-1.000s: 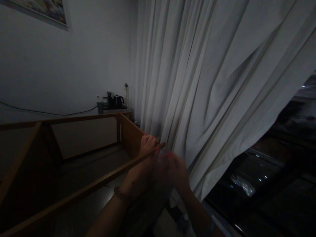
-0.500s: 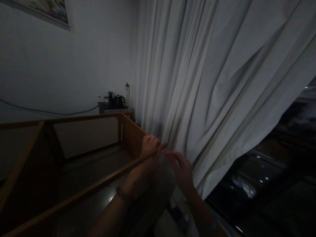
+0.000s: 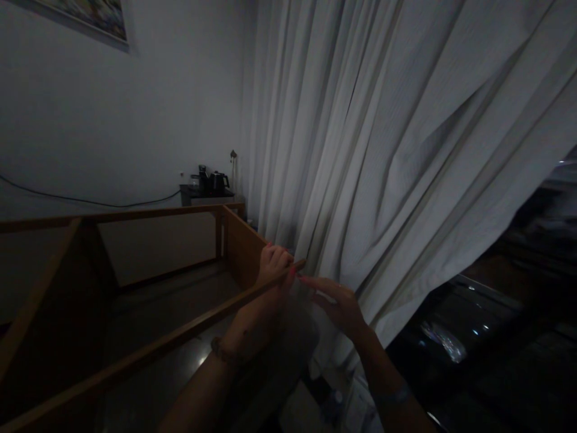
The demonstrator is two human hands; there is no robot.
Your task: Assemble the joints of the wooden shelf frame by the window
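The room is dim. A wooden frame [image 3: 135, 355], an open cabinet shell, stands before me, its front rail running diagonally to a corner at the middle. My left hand [image 3: 269, 273] grips that corner, fingers curled over the rail's end. My right hand [image 3: 336, 300] hovers just right of the corner with its fingers stretched out flat, holding nothing. It lies against the white curtain [image 3: 383, 150] that hangs behind the frame.
A small side table with a black kettle [image 3: 217, 180] stands against the far wall. A cable [image 3: 90, 201] runs along that wall under a picture [image 3: 85, 18]. Dark glossy furniture [image 3: 487, 319] fills the lower right.
My right hand has moved right and away from the frame corner, its fingers opening out flat. My left hand has stayed on the corner.
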